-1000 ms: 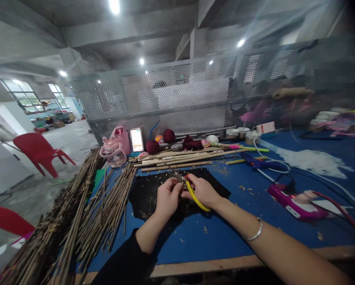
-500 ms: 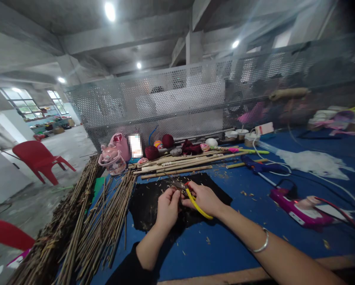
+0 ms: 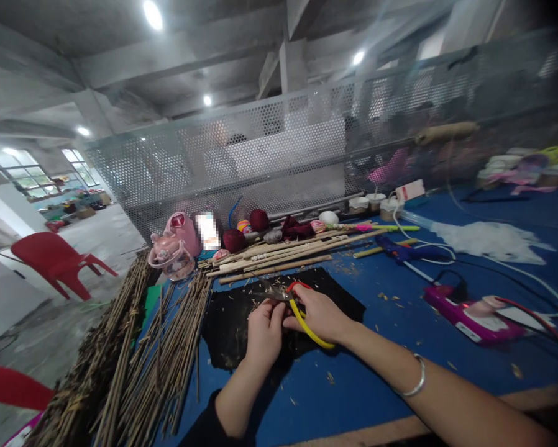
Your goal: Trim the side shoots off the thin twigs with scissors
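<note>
Right hand [image 3: 323, 315]: grip clamped on scissors [image 3: 302, 321] over black cloth [image 3: 227, 323]. Left hand [image 3: 264, 329] adjacent; cannot tell its grip.

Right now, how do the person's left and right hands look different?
The right hand grips shears with yellow and red handles; the left hand bunches its fingers close to the blades. The right forearm is bare with a silver bracelet; the left forearm runs into a black sleeve. Both hands are over the black cloth.
</note>
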The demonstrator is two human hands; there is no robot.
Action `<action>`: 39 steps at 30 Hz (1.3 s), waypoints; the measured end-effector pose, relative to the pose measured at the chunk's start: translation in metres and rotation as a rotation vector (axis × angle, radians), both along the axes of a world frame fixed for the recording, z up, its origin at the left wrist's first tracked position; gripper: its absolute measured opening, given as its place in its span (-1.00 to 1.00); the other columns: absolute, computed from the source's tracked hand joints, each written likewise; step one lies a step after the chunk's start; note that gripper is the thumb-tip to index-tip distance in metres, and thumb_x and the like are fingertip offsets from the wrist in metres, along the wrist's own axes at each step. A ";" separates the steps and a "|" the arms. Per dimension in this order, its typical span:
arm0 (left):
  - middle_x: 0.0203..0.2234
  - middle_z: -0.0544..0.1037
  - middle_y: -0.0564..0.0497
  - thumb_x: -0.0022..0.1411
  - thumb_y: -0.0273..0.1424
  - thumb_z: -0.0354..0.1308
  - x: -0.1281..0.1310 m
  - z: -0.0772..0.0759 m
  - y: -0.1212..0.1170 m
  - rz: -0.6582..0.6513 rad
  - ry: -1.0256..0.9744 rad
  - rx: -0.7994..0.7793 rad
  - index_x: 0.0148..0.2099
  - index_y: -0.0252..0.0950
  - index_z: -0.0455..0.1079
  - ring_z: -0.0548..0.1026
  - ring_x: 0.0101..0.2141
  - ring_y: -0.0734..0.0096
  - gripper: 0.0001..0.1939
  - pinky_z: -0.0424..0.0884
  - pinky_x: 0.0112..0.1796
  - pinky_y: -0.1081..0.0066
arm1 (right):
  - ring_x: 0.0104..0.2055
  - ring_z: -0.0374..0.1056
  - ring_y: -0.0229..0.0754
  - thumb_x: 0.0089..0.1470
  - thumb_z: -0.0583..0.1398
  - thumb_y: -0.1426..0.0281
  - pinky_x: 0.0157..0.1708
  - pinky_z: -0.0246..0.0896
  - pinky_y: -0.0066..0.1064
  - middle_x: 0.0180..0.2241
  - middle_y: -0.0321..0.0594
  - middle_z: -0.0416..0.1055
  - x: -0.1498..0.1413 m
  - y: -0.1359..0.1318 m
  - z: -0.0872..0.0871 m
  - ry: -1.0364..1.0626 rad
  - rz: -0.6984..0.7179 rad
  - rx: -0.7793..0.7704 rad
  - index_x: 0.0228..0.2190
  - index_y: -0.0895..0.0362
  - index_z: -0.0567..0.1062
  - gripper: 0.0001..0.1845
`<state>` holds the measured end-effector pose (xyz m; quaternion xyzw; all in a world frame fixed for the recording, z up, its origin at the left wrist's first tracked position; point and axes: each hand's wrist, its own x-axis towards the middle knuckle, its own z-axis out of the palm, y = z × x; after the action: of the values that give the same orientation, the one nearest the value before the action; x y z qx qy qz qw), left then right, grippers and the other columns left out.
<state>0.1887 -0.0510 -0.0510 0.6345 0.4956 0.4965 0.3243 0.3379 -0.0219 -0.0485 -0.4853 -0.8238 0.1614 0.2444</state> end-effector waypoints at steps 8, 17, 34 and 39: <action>-0.47 0.49 -0.05 0.19 -0.35 -0.08 0.000 0.003 -0.003 -0.041 0.063 0.014 -0.40 -0.34 0.44 0.42 -0.41 0.37 -0.70 0.28 -0.31 0.43 | -0.33 0.27 -0.11 -0.24 0.21 0.04 -0.36 0.04 -0.38 -0.38 -0.17 0.33 0.001 0.001 0.003 -0.086 -0.026 0.111 -0.40 0.13 0.24 -0.52; -0.54 0.48 -0.02 0.18 -0.31 -0.07 -0.004 -0.001 -0.002 0.005 0.065 0.015 -0.40 -0.34 0.39 0.39 -0.50 0.44 -0.72 0.26 -0.45 0.50 | -0.51 0.28 -0.22 -0.17 0.18 0.05 -0.57 -0.10 -0.49 -0.51 -0.28 0.36 -0.001 0.000 0.001 -0.079 -0.053 -0.025 -0.43 0.09 0.24 -0.60; -0.58 0.42 0.02 0.17 -0.31 -0.07 -0.002 0.000 -0.003 -0.045 0.099 0.023 -0.45 -0.30 0.38 0.31 -0.56 0.48 -0.73 0.17 -0.53 0.53 | -0.58 0.22 -0.27 -0.11 0.14 0.07 -0.60 -0.12 -0.50 -0.60 -0.33 0.30 0.001 0.006 -0.005 -0.073 -0.036 -0.048 -0.48 0.08 0.22 -0.66; -0.58 0.44 0.02 0.17 -0.25 -0.09 -0.002 -0.005 0.001 -0.024 -0.085 -0.092 -0.41 -0.32 0.36 0.31 -0.61 0.52 -0.70 0.22 -0.59 0.54 | -0.52 0.27 -0.24 -0.13 0.16 0.10 -0.55 -0.06 -0.50 -0.55 -0.34 0.33 0.001 0.005 -0.005 -0.036 -0.026 -0.053 -0.41 0.07 0.23 -0.65</action>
<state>0.1871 -0.0501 -0.0558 0.6031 0.4960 0.4959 0.3799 0.3390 -0.0172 -0.0534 -0.5051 -0.8171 0.1712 0.2187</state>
